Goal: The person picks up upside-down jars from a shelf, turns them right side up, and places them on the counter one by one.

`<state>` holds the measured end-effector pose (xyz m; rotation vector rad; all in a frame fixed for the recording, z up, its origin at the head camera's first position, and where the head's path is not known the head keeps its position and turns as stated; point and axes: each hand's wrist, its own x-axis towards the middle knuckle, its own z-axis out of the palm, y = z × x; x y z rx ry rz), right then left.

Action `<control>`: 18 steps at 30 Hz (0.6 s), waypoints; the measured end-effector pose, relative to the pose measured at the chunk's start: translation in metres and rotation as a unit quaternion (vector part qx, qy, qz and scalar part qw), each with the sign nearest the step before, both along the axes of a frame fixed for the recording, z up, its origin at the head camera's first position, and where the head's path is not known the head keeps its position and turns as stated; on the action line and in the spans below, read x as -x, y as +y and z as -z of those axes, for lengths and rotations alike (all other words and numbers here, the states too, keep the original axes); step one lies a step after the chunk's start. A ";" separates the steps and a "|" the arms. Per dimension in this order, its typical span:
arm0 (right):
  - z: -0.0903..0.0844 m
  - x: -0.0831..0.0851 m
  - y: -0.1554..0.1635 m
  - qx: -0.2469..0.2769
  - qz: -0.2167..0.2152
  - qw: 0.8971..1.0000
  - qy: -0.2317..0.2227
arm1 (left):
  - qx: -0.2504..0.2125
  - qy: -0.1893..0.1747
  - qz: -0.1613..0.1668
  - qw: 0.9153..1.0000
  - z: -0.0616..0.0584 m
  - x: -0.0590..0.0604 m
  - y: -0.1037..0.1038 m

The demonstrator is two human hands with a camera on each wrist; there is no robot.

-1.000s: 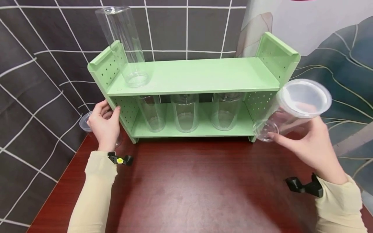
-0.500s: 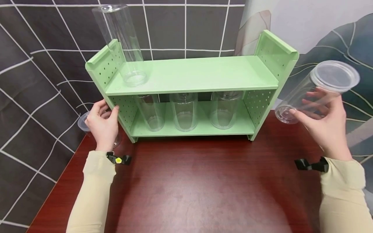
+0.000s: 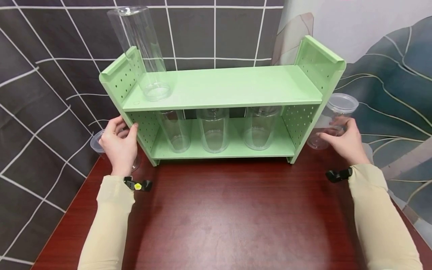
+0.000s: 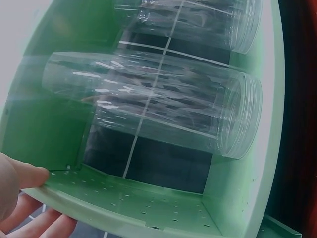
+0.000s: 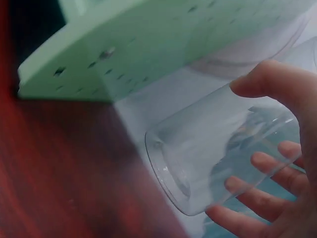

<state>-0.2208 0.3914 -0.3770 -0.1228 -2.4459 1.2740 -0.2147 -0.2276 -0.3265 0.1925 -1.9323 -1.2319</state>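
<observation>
A light green two-tier shelf (image 3: 222,88) with perforated side panels stands on the table. My left hand (image 3: 119,146) grips its left side panel; in the left wrist view the thumb (image 4: 32,174) lies on the inner side and the fingers wrap the outer edge. Right of the shelf, my right hand (image 3: 345,140) holds a clear plastic jar (image 5: 193,148) with a frosted lid (image 3: 342,103), thumb on one side and fingers on the other. The jar's base is low, near the table's far right edge. Several clear jars stand in the lower tier, among them a middle jar (image 3: 213,131).
A tall clear jar (image 3: 148,56) stands upside down at the left of the top tier. Behind my left hand is another lidded jar (image 3: 97,142). The table (image 3: 229,210) is dark red wood. A dark cloth with a white grid (image 3: 195,37) hangs behind.
My right hand carried the jar outward to the right and up, then back left and down beside the shelf's right panel. The left hand has kept its place on the shelf.
</observation>
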 end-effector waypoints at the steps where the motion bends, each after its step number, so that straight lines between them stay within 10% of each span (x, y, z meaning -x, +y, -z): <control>1: 0.004 0.002 0.001 -0.004 0.001 1.000 -0.010 | 0.001 0.000 -0.001 1.000 0.000 0.000 0.000; 18: 0.035 0.012 0.002 0.010 -0.004 0.999 -0.044 | 0.008 0.000 -0.003 1.000 0.001 -0.001 -0.001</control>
